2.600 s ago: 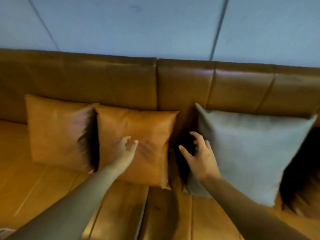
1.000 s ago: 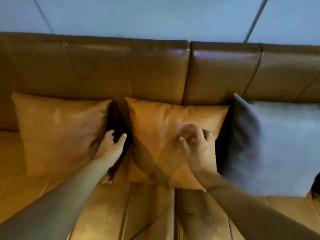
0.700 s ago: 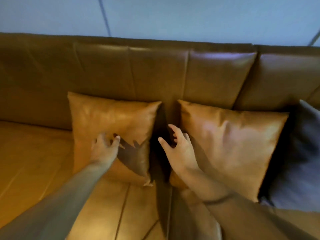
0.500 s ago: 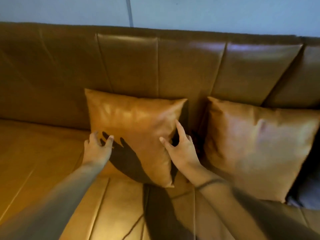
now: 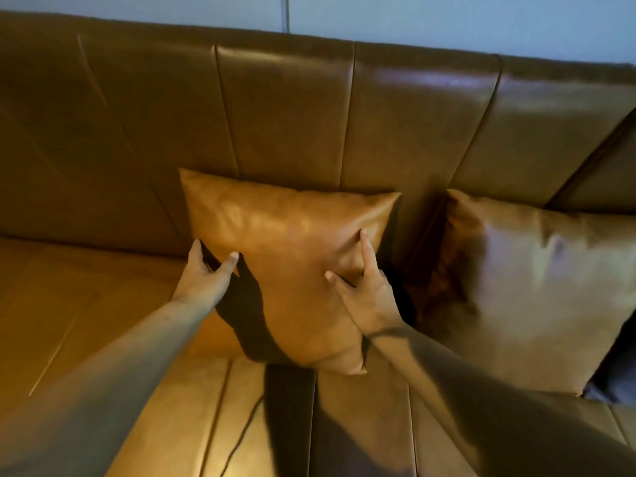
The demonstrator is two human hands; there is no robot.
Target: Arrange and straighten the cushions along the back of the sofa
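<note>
- Against the back of the brown leather sofa (image 5: 285,108), seen from the head camera, a tan cushion (image 5: 289,249) leans slightly tilted, its bottom edge on the seat near the seam between two seat panels.
- On the cushion's left edge, the left hand (image 5: 203,278) has its thumb on the front face and its fingers (image 5: 196,251) reaching behind the edge, so it pinches that side.
- Over at the cushion's right side, the right hand (image 5: 366,290) presses on the front face with thumb and forefinger spread apart; its other fingers curl past the right edge, and whether they grip behind it cannot be told.
- Both forearms reach in from the bottom corners of the view and throw dark shadows across the cushion and the seat.
- Just beside it, toward the right end of the sofa, a second tan cushion (image 5: 537,290) also leans on the backrest, a dark gap between the two.
- Behind that one's lower right corner a sliver of a grey cushion (image 5: 616,380) shows.
</note>
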